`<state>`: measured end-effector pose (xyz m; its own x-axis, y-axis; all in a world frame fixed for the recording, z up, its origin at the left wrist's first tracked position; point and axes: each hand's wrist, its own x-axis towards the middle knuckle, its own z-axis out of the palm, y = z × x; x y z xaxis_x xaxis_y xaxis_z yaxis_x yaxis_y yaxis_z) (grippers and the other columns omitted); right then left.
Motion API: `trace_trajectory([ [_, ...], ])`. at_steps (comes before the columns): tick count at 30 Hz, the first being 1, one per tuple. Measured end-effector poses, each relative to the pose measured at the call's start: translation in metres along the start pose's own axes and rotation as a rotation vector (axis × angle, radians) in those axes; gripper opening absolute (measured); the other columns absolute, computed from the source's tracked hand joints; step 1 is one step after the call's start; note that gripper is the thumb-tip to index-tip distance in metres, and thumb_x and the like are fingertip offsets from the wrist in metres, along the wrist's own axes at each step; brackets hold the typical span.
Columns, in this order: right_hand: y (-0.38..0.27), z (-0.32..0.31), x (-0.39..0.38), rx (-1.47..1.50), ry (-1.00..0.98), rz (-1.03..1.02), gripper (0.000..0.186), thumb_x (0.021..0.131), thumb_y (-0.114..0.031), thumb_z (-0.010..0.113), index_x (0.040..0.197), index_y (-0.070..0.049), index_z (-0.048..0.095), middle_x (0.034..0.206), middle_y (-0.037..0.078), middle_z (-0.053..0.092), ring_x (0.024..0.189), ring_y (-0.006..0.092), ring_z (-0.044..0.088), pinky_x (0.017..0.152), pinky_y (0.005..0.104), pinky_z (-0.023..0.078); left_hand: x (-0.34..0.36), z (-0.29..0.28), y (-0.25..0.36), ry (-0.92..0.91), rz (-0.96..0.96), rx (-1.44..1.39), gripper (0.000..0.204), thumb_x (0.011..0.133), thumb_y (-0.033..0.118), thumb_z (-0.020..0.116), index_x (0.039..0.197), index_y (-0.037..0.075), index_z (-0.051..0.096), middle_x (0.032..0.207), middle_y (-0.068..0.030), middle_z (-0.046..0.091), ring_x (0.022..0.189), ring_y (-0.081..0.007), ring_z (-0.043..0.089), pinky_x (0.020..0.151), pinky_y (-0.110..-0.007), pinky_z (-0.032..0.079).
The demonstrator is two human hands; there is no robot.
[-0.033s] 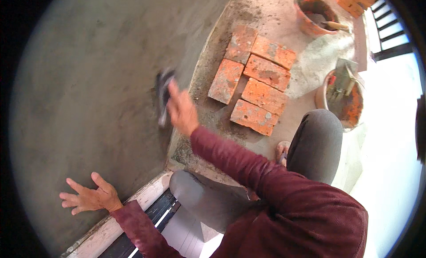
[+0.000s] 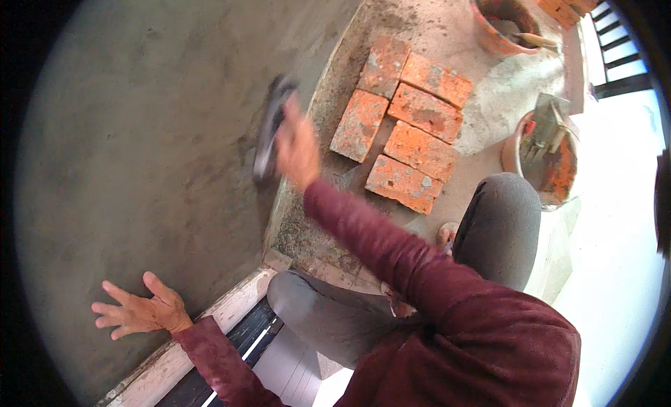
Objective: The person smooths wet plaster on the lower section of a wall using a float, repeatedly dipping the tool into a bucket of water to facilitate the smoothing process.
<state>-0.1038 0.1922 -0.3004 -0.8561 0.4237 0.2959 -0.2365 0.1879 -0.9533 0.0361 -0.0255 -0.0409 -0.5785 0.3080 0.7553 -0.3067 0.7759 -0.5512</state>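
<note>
Trowel [image 2: 268, 141], blurred, sits gripped in the right hand [image 2: 298, 150]; left hand [image 2: 145, 311] splays empty over grey plaster [image 2: 161, 141].

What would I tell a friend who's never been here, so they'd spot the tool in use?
Start with the broad grey surface filling the left of the picture. Near its right edge, beside the orange bricks, the person's right hand grips a long, dark tool. Unlike the tools resting in the two tubs, this one is in a hand.

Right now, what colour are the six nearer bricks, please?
Orange with grey patches; the bricks show in the head view.
</note>
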Motion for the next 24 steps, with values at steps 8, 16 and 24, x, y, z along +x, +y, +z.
trace_trajectory([
  [8,-0.007,-0.013,-0.025,0.153,-0.187,0.112,0.052,0.09,-0.006,0.055,0.14,0.002,0.044,0.139,0.026,0.048,0.131,0.0378,0.046,0.109,0.044,0.036,0.001,0.001,0.009,-0.029,0.03,0.176,0.074,0.092,0.063,0.044,0.148,0.016,0.037,0.154,-0.0239,0.027,0.14,-0.0518,0.021,0.107,-0.069,0.015],
  [16,0.113,-0.05,0.176,0.011,0.187,-0.066,0.051,0.089,-0.008,0.054,0.139,-0.002,0.046,0.111,0.027,0.062,0.1,0.0423,0.059,0.089,0.044,0.048,0.008,0.011,0.023,-0.035,0.024,0.144,0.078,0.093,0.068,0.033,0.149,0.014,0.036,0.157,-0.0208,0.022,0.144,-0.0471,0.015,0.11,-0.067,0.009],
  [24,0.042,-0.034,0.074,0.056,-0.122,-0.009,0.057,0.086,-0.009,0.057,0.141,-0.006,0.045,0.093,0.025,0.062,0.098,0.0394,0.061,0.082,0.049,0.05,0.005,-0.001,0.012,-0.036,0.098,0.217,0.073,0.095,0.066,0.032,0.15,0.017,0.036,0.157,-0.0192,0.025,0.144,-0.0456,0.018,0.108,-0.068,0.013],
])
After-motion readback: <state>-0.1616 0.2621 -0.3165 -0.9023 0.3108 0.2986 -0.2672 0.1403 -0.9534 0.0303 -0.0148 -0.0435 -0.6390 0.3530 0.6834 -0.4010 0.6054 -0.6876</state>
